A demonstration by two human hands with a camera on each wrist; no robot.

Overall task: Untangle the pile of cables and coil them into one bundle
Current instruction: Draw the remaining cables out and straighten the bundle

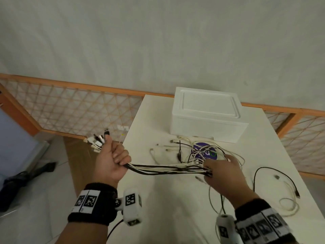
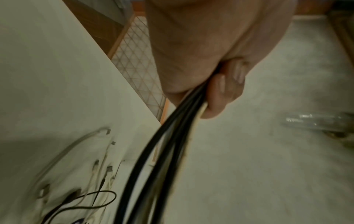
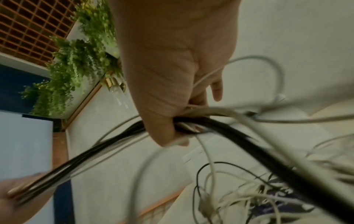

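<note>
A bundle of black and white cables (image 1: 167, 169) stretches level between my two hands above the white table (image 1: 158, 199). My left hand (image 1: 112, 159) grips one end off the table's left edge, its fingers curled round the strands (image 2: 184, 121). Several USB plugs (image 1: 98, 140) stick out above its thumb. My right hand (image 1: 219, 169) grips the same cable bundle (image 3: 229, 133) over the table. Behind that hand the strands spread into a loose tangle (image 1: 198, 152). More cable ends (image 1: 284, 191) trail to the right.
A white foam box (image 1: 207, 115) stands at the table's far side. A purple round sticker (image 1: 204, 153) lies under the tangle. An orange lattice railing (image 1: 70, 106) runs behind and left of the table. Dark objects (image 1: 26, 175) lie on the floor at left.
</note>
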